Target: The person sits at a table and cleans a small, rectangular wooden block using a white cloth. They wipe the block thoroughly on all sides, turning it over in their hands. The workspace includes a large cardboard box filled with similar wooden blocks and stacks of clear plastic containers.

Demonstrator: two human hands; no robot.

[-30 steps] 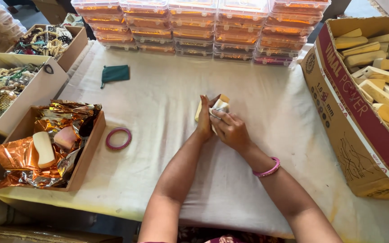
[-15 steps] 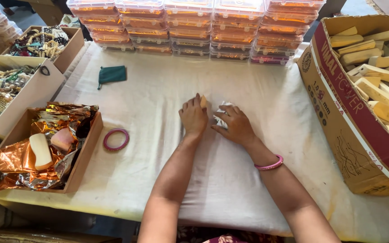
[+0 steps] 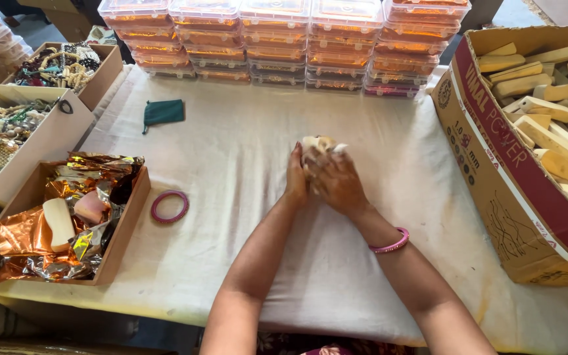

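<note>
Both hands are together above the middle of the white cloth-covered table (image 3: 244,144). My left hand (image 3: 296,176) and my right hand (image 3: 335,183) hold a pale yellow block (image 3: 317,143) partly covered by a crumpled white wrapper; its top shows above my fingers. My right hand is blurred with motion. A pink bangle (image 3: 390,246) sits on my right wrist.
A loose pink bangle (image 3: 169,206) and a green pouch (image 3: 163,112) lie on the cloth. Left: a box of copper foil and blocks (image 3: 67,223), two boxes of beads (image 3: 14,125). Stacked clear orange containers (image 3: 284,39) line the back. Right: a carton of yellow blocks (image 3: 547,131).
Half a second ago my hands pressed the block and wrapper flat on the cloth; now they have lifted it and closed together around it.
</note>
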